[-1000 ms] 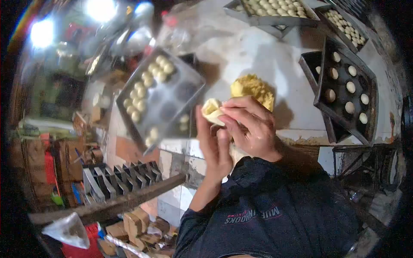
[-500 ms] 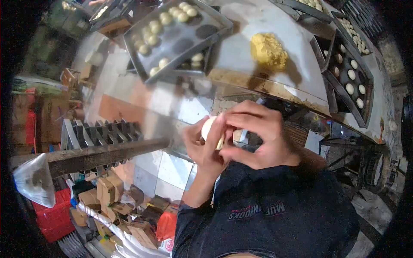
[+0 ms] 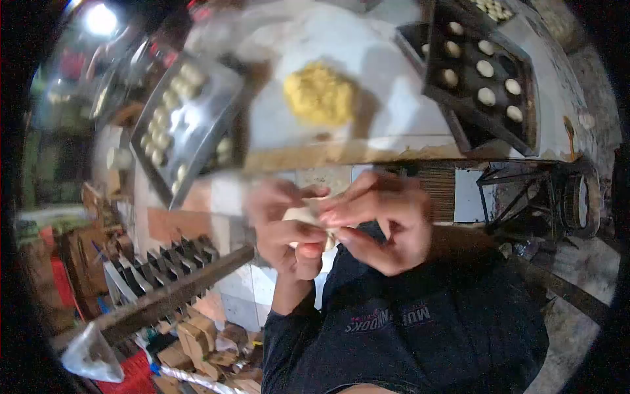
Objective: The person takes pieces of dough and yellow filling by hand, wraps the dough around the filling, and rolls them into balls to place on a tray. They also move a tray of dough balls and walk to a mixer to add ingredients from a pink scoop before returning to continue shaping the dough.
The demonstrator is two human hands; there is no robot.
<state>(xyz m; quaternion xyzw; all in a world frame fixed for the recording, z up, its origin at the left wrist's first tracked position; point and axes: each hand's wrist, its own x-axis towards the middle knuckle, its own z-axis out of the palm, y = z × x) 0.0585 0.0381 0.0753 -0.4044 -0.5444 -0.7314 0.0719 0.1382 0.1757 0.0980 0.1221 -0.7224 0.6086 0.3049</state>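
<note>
A pale piece of dough (image 3: 300, 215) is held between both hands, in front of the dark shirt. My left hand (image 3: 279, 226) is wrapped round it from the left, its fingers somewhat blurred. From the right, my right hand (image 3: 390, 220) pinches the dough's near edge between thumb and fingertips. Fingers cover much of the dough, so its full shape is hidden. Beyond the hands, a crumbly yellow mound (image 3: 319, 94) lies on the pale worktop (image 3: 269, 131).
At the left, a metal tray (image 3: 147, 180) carries pale dough balls. Dark trays (image 3: 462, 82) with round dough pieces overlap on the worktop's right. A slotted metal rack (image 3: 170, 282) stands lower left, above cardboard boxes (image 3: 197, 341). A plastic bag (image 3: 92, 354) hangs by its beam.
The view has swung right, so the yellow mound and trays appear further left. My right fingertips have come together onto the dough, and my left fingers have shifted around it.
</note>
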